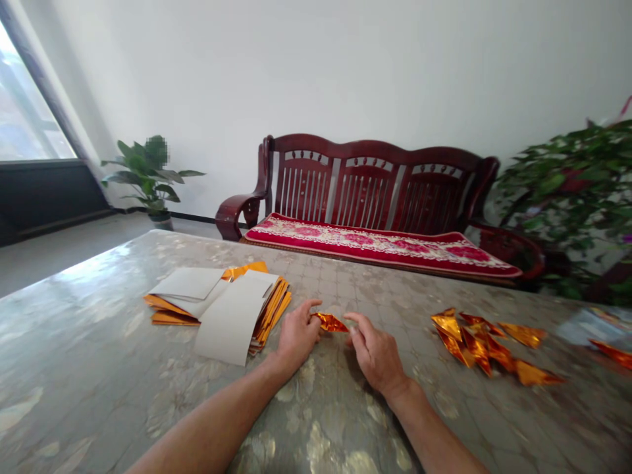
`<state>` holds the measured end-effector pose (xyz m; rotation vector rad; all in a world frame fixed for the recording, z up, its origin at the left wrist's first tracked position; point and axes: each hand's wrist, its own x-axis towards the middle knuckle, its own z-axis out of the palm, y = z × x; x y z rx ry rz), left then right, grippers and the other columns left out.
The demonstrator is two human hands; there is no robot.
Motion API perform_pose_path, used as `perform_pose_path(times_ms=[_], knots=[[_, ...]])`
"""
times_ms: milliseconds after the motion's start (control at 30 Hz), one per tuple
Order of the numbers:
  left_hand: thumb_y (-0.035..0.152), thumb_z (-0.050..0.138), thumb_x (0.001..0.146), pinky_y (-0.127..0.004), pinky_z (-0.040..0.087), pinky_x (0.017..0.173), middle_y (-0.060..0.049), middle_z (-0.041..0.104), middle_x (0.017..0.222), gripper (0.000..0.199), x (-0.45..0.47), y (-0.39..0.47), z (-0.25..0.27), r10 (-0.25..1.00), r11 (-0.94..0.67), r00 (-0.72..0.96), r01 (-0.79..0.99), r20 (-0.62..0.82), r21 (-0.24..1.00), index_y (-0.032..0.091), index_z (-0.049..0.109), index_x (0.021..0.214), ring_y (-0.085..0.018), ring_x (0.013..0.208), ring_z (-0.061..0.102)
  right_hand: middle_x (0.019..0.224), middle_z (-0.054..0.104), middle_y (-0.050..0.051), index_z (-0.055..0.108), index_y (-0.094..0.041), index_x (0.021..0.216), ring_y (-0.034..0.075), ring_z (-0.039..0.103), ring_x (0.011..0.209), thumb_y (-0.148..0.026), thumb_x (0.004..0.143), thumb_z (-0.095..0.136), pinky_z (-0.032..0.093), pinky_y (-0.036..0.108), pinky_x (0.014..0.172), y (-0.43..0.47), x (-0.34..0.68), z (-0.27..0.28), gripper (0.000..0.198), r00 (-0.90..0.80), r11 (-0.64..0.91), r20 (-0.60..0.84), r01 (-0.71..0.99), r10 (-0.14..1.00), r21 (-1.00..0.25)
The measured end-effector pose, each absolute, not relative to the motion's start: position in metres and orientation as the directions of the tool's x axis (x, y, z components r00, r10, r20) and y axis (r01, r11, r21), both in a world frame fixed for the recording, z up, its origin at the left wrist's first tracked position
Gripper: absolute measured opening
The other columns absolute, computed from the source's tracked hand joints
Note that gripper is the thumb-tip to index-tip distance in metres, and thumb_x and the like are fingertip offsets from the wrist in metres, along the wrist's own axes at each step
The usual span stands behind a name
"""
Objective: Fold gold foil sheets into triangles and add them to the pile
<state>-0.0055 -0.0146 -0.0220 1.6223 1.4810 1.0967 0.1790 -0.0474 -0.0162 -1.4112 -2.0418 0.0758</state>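
Observation:
A small folded piece of shiny orange-gold foil paper (332, 322), pointed at its ends, is at the table's middle. My left hand (299, 329) grips its left end between thumb and fingers. Close to the right tip is my right hand (376, 352), its index finger stretched out and apart from the thumb; whether it touches the foil I cannot tell. To the left lies a stack of foil paper sheets (270, 316), orange-gold with pale grey backs (230, 322), some fanned out. Several folded foil pieces (476, 342) form a loose heap on the right.
The table (320, 421) has a glossy, patterned grey cover. At its right edge lie a clear plastic bag (587, 326) and another foil piece (612, 355). Behind stands a dark red wooden bench (365, 187) with a red floral cushion (360, 238). Potted plants (157, 181) flank it.

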Motion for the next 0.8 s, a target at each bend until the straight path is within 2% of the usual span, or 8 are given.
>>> perform_pose_path(times_ms=[133,267,400,533,633,800], knots=[[0.014,0.046,0.081,-0.022,0.044,0.057,0.006,0.060,0.053,0.045,-0.007,-0.016,-0.020,0.988,-0.135,-0.002,0.471,0.155,0.872,0.020,0.063,0.122,-0.013,0.050,0.062,0.068,0.072,-0.002,0.063,-0.022,0.116,0.016,0.068,0.061,-0.027,0.097,0.035,0.044,0.025,0.059,-0.047,0.182,-0.014,0.035,-0.126,0.342,0.482,0.855,0.867,-0.390],[0.015,0.046,0.082,-0.022,0.042,0.058,0.007,0.059,0.053,0.046,-0.006,-0.016,-0.023,0.982,-0.164,0.009,0.516,0.186,0.841,0.021,0.061,0.125,-0.014,0.054,0.063,0.084,0.075,0.002,0.066,-0.022,0.110,0.017,0.070,0.074,-0.032,0.095,0.044,0.046,0.025,0.066,-0.045,0.182,-0.015,0.029,-0.172,0.395,0.518,0.846,0.838,-0.359],[0.014,0.045,0.081,-0.022,0.041,0.059,0.007,0.058,0.054,0.047,-0.004,-0.018,-0.027,0.983,-0.178,0.044,0.486,0.179,0.856,0.022,0.060,0.125,-0.014,0.055,0.063,0.081,0.074,0.001,0.068,-0.023,0.105,0.017,0.069,0.074,-0.027,0.088,0.053,0.047,0.026,0.069,-0.044,0.178,-0.018,0.023,-0.191,0.419,0.537,0.842,0.821,-0.340],[0.014,0.045,0.082,-0.022,0.041,0.059,0.007,0.060,0.056,0.048,-0.002,-0.020,-0.024,0.985,-0.175,0.086,0.489,0.152,0.854,0.022,0.057,0.129,-0.014,0.057,0.063,0.078,0.074,0.001,0.070,-0.024,0.101,0.017,0.067,0.069,-0.023,0.085,0.052,0.047,0.026,0.067,-0.042,0.178,-0.021,0.024,-0.165,0.403,0.556,0.850,0.815,-0.339],[0.020,0.045,0.087,-0.023,0.042,0.062,0.005,0.065,0.063,0.046,-0.003,-0.022,-0.020,0.977,-0.214,0.122,0.499,0.176,0.840,0.021,0.052,0.133,-0.014,0.059,0.063,0.075,0.073,0.001,0.071,-0.024,0.102,0.017,0.067,0.067,-0.025,0.084,0.052,0.047,0.026,0.065,-0.040,0.182,-0.022,0.026,-0.084,0.346,0.557,0.856,0.826,-0.384],[0.023,0.047,0.089,-0.023,0.042,0.062,0.002,0.069,0.071,0.051,-0.004,-0.019,-0.026,0.976,-0.218,0.112,0.461,0.187,0.860,0.017,0.044,0.139,-0.015,0.061,0.064,0.070,0.072,-0.002,0.071,-0.025,0.104,0.017,0.066,0.064,-0.033,0.083,0.052,0.043,0.026,0.060,-0.031,0.201,-0.023,0.029,0.149,0.144,0.466,0.832,0.872,-0.535]])
